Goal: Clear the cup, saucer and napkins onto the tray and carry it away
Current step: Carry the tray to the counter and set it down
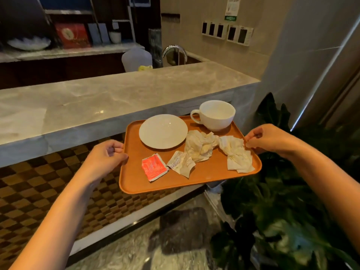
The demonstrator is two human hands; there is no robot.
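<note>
Your left hand (106,156) and right hand (266,139) each clamp an end of the tray (175,182), held in the air clear of the counter (97,98). Between your hands sit the saucer (163,131), cup (216,115) and napkins (200,146). Clearing looks done; only carrying it away remains.

Both hands grip the loaded tray (194,178) aloft.

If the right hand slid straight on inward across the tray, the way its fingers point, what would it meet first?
Probably the crumpled napkin beside the right hand, which grips the tray edge; it looks almost touching.
</note>
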